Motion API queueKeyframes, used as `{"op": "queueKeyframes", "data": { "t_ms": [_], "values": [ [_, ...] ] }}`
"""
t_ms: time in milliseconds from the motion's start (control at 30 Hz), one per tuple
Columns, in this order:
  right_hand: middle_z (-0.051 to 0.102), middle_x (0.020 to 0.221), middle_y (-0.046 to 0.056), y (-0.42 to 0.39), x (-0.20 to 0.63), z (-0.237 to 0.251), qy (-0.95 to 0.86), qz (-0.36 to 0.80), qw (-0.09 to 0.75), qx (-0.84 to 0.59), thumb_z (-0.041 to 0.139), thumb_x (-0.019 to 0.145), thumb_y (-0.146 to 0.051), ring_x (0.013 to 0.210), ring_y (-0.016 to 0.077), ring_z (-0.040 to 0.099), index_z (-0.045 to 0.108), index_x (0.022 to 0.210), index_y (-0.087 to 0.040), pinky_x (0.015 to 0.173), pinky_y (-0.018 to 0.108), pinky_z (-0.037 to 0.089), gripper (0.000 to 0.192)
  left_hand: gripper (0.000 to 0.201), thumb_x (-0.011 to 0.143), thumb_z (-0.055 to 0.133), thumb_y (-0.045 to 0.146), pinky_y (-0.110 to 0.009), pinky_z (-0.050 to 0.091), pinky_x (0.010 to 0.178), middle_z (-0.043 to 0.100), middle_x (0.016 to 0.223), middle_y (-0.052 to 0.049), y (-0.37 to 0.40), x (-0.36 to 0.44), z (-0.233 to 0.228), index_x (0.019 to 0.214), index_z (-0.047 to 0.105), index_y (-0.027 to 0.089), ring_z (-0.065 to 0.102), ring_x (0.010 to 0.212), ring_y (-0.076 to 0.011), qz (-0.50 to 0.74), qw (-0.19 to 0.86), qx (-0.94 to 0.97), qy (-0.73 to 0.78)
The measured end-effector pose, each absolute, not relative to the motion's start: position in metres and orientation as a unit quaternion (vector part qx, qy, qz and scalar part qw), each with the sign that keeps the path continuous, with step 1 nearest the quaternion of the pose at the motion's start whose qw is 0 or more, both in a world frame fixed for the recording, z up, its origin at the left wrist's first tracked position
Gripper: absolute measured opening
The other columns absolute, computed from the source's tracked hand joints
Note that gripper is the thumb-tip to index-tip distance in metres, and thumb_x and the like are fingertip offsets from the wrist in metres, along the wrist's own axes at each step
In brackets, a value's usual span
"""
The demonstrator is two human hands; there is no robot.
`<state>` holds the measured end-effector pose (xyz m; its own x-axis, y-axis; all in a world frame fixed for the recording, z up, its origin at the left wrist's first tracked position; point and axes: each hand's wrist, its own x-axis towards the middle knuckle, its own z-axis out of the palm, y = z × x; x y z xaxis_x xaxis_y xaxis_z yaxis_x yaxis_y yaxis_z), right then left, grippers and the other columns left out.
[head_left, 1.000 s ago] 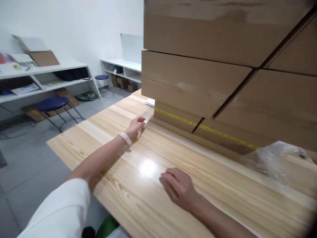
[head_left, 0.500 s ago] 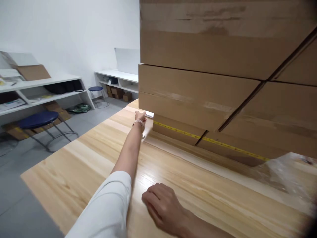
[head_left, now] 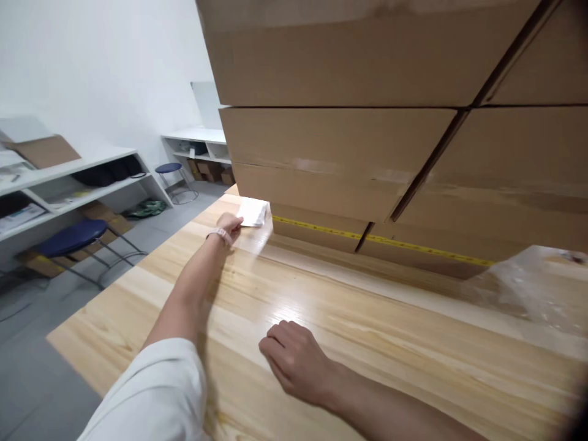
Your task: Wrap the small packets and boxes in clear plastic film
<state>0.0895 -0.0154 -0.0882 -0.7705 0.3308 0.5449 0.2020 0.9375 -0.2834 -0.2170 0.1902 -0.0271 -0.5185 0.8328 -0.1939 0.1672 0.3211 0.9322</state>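
My left hand (head_left: 229,223) is stretched far forward over the wooden table (head_left: 151,306), a pale band round its wrist. Thumb and fingers pinch the near left edge of a folded white paper (head_left: 252,212), which looks like a napkin or tissue. The paper is beside the lower left corner of the stacked cardboard boxes (head_left: 316,190). Nearer to me, my right hand (head_left: 296,361) rests on the tabletop with its fingers curled in. Nothing shows in it, though its palm is hidden.
Yellow measuring tape (head_left: 321,229) runs along the lowest boxes. Clear plastic wrap (head_left: 533,288) lies crumpled at the right. Beyond the table's left edge stand a blue stool (head_left: 76,237), another blue stool (head_left: 168,167) and white shelves (head_left: 105,162).
My left hand has drawn back and left from the box corner, and the white paper now shows much more fully. My right hand stays curled on the table. The view has shifted slightly.
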Motion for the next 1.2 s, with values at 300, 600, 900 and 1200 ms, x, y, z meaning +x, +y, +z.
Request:
{"op": "queueKeyframes", "data": {
  "t_ms": [300, 600, 900, 1200],
  "values": [
    [0.069, 0.091, 0.007, 0.006, 0.087, -0.092, -0.867, 0.198, 0.383, -0.251, 0.048, 0.099, -0.016, 0.085, 0.0207, 0.057, 0.067, 0.096, -0.019, 0.078, 0.035, 0.041, 0.019, 0.047, 0.069, 0.087, 0.040, -0.023, 0.021, 0.049, 0.042, 0.050, 0.004, -0.031, -0.225, -0.018, 0.052, 0.049, 0.017, 0.035, 0.049, -0.0088, 0.356, 0.341, 0.386, 0.780],
    [0.074, 0.120, 0.008, 0.014, 0.113, -0.086, -0.725, 0.406, 0.391, -0.396, 0.053, 0.093, -0.029, 0.107, 0.0237, 0.065, 0.069, 0.121, -0.021, 0.097, 0.040, 0.048, 0.033, 0.042, 0.083, 0.069, 0.053, -0.026, 0.029, 0.057, 0.047, 0.061, 0.002, -0.104, -0.122, -0.020, 0.064, 0.051, 0.020, 0.041, 0.058, -0.0144, 0.245, 0.398, 0.585, 0.663],
    [0.069, 0.098, 0.005, -0.009, 0.211, -0.088, -0.556, 0.520, 0.470, -0.447, 0.079, 0.075, -0.052, 0.079, 0.0167, 0.061, 0.068, 0.117, -0.017, 0.074, 0.032, 0.052, 0.055, 0.065, 0.070, 0.088, 0.035, -0.050, 0.037, 0.113, 0.064, 0.136, -0.014, -0.055, -0.012, -0.025, 0.129, 0.064, 0.023, 0.054, 0.128, -0.0396, 0.263, 0.257, 0.771, 0.519],
    [0.049, 0.158, 0.010, -0.035, 0.218, -0.072, -0.520, 0.619, 0.468, -0.359, 0.088, 0.075, -0.043, 0.138, 0.0271, 0.054, 0.035, 0.161, -0.035, 0.108, 0.044, 0.053, 0.100, 0.069, 0.082, 0.078, 0.036, -0.042, 0.049, 0.099, 0.066, 0.136, -0.014, -0.050, 0.008, -0.014, 0.145, 0.054, 0.022, 0.064, 0.119, -0.0343, 0.313, 0.436, 0.690, 0.486]
  ]
}}
